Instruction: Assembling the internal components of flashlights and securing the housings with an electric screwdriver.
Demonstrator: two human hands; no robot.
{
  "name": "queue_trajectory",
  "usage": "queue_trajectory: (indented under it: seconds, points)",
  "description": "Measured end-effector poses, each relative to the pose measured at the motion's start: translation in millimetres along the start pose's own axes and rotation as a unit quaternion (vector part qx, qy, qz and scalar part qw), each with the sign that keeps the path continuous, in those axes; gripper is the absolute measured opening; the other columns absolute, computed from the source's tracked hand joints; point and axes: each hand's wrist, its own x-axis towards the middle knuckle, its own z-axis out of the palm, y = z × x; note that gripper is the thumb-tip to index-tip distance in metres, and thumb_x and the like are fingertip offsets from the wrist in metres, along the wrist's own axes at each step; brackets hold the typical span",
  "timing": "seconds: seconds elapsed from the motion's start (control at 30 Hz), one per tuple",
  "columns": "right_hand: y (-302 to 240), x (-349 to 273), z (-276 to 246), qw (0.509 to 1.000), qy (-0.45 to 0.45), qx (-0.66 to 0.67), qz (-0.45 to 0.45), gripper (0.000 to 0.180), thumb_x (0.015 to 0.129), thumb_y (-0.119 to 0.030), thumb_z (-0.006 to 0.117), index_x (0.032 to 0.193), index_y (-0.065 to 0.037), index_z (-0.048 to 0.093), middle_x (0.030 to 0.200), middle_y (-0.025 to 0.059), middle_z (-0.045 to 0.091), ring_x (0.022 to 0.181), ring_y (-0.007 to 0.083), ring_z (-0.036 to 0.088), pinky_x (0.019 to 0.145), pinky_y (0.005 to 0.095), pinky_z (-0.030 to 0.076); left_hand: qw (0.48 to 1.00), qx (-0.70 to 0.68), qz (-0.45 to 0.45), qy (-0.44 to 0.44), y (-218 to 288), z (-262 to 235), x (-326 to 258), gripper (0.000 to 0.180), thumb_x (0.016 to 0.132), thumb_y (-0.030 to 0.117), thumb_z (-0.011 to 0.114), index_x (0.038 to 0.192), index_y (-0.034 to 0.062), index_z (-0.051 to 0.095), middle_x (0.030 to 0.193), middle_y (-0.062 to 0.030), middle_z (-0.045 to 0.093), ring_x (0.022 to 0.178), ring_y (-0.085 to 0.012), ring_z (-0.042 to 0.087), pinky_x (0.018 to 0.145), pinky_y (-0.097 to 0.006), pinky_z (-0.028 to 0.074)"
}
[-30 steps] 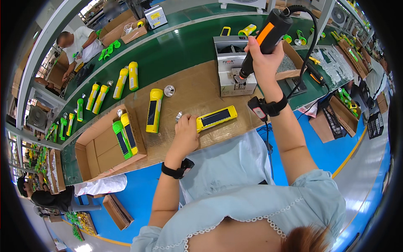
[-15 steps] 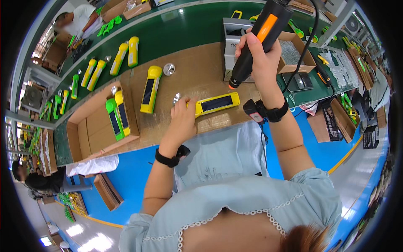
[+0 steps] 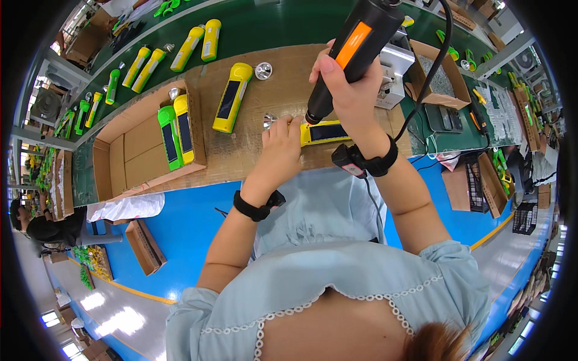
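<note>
My right hand (image 3: 355, 93) is closed round a black electric screwdriver (image 3: 352, 48) with an orange stripe, its cable curving off to the right. The bit points down at the left end of a yellow flashlight body (image 3: 328, 132), which lies face up with its dark solar panel showing. My left hand (image 3: 280, 147) grips that same end, its fingertips beside the bit; the hand hides part of the body. Just behind the left fingers sits a small shiny reflector (image 3: 268, 120). Further left lies another yellow flashlight (image 3: 233, 98), with a second reflector (image 3: 263, 71) by its head.
An open cardboard box (image 3: 129, 144) at left holds a green flashlight (image 3: 170, 137) and a yellow one (image 3: 183, 129). Several more flashlights line the green bench behind. Right of my hand stand a silver metal device (image 3: 397, 72) and a carton of small grey parts (image 3: 444, 78).
The screwdriver has come down and left, from above the flashlight's right end to its left end beside my left fingers. The whole view has shifted a little.
</note>
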Motion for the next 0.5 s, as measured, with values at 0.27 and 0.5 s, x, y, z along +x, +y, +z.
queue_trajectory:
  seconds: [0.27,0.5]
  points:
    - [15,-3,7,0.999,-0.031,0.022,0.019,0.024,0.082,-0.008,0.062,0.098,0.001,0.048,0.075,0.008,0.056,0.061,0.0148,0.057,0.058,0.0278,0.047,1.0,-0.024,0.011,0.001,-7,-3,7,0.061,0.067,0.002,0.062,0.123,-0.0034,0.037,0.121,-0.021,0.041,0.115,-0.0374,0.04,0.09,-0.044,0.032]
    - [23,2,11,0.995,-0.063,0.027,0.071,0.023,0.081,-0.006,0.061,0.098,0.001,0.048,0.077,0.009,0.056,0.062,0.015,0.057,0.058,0.0278,0.047,0.999,-0.026,-0.008,-0.019,-9,-3,14,0.059,0.065,0.002,0.065,0.118,-0.0024,0.04,0.118,-0.0187,0.043,0.112,-0.0349,0.04,0.09,-0.042,0.03]
